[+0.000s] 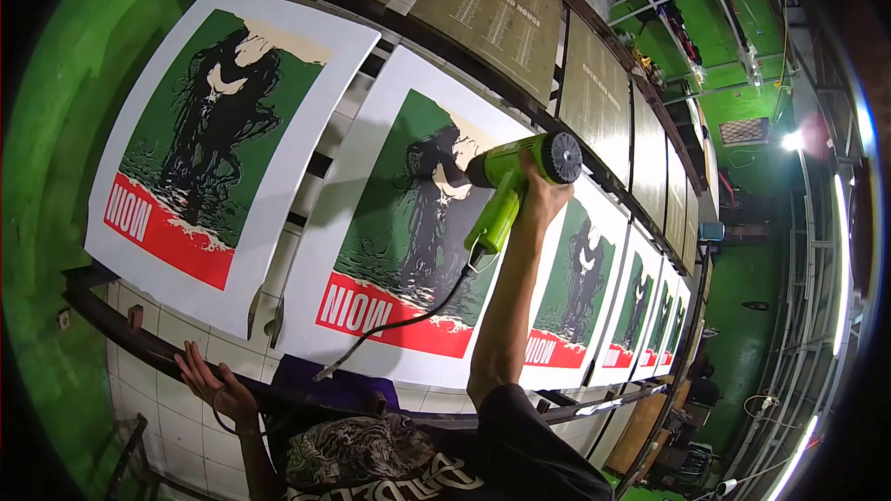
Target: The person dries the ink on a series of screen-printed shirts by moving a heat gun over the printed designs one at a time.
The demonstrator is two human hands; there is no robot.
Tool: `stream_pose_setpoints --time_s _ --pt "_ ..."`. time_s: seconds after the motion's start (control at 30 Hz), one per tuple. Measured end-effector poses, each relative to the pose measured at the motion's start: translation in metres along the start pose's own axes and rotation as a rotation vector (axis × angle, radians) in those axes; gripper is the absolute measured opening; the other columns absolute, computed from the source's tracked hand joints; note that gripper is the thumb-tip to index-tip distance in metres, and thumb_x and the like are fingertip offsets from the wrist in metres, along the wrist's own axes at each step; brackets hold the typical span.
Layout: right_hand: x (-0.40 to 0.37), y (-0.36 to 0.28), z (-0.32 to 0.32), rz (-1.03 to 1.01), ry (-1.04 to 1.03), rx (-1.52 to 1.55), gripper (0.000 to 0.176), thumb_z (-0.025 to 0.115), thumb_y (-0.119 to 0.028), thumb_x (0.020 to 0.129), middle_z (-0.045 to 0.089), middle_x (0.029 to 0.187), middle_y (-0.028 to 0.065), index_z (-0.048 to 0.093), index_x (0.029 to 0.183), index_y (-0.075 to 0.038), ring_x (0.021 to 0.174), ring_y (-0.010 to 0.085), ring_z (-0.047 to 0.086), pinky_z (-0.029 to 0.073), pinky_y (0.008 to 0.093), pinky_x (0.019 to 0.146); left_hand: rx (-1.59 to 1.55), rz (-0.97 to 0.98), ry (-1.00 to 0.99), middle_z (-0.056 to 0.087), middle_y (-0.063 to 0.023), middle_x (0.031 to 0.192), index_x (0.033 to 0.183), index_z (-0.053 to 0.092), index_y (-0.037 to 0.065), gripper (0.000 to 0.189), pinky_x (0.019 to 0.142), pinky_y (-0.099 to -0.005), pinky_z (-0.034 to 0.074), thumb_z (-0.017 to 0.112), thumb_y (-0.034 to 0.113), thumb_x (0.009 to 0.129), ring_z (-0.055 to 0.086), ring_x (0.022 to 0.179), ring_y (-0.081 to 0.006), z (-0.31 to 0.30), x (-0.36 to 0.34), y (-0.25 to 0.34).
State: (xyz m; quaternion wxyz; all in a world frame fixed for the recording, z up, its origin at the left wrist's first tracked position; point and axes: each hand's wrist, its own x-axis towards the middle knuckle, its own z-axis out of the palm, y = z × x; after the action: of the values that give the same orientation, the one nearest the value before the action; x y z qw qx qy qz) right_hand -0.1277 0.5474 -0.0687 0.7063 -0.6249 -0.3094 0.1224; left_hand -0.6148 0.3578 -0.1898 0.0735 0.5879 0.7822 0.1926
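My right hand (546, 193) is closed around a lime-green heat gun (500, 209), held over the second printed poster (390, 232) from the left. Its dark nozzle faces left, above the black figure in the print. From the handle a black cord (408, 322) runs down and left across the poster's red band. Beside the rack's front rail, my left hand (215, 388) is open with its fingers stretched out. A thin dark loop, perhaps cord, lies against its thumb and wrist; I cannot make out where it leads.
Another poster (209, 130) of the same design lies at the left, and several more continue rightward along the dark rack rail (153, 345). Olive printed sheets (492, 23) lie behind. A green wall (56, 130) stands close on the left; metal shelving (715, 0) is at upper right.
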Motion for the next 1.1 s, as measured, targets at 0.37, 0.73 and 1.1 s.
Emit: stream_pose_setpoints --time_s 0.37,0.73,1.1 --pt "0.001 0.004 -0.001 0.002 -0.015 -0.019 0.039 0.082 -0.003 0.066 0.070 0.091 0.0107 0.066 0.101 0.006 0.078 0.0183 0.067 0.054 0.0308 0.079 -0.016 0.020 0.005 0.039 -0.0155 0.151 0.146 0.039 0.003 0.056 0.119 -0.0539 0.015 0.035 0.037 0.102 0.022 0.146 -0.0396 0.001 0.000 -0.002" --pt "0.002 0.001 -0.020 -0.014 0.003 -0.078 0.039 0.080 0.002 0.066 0.069 0.092 0.0108 0.066 0.102 0.007 0.078 0.0180 0.067 0.054 0.0310 0.076 0.029 0.064 0.026 0.041 -0.0160 0.150 0.144 0.040 0.000 0.050 0.118 -0.0539 0.016 0.034 0.029 0.103 0.024 0.145 -0.0409 0.000 0.001 0.000" --pt "0.023 0.004 -0.035 0.018 0.051 -0.108 0.047 0.084 -0.002 0.065 0.070 0.095 0.0091 0.066 0.107 0.004 0.084 0.0171 0.066 0.053 0.0303 0.082 0.047 0.102 0.031 0.040 -0.0146 0.151 0.146 0.038 0.002 0.054 0.118 -0.0537 0.016 0.034 0.036 0.104 0.023 0.145 -0.0399 0.002 0.000 -0.004"
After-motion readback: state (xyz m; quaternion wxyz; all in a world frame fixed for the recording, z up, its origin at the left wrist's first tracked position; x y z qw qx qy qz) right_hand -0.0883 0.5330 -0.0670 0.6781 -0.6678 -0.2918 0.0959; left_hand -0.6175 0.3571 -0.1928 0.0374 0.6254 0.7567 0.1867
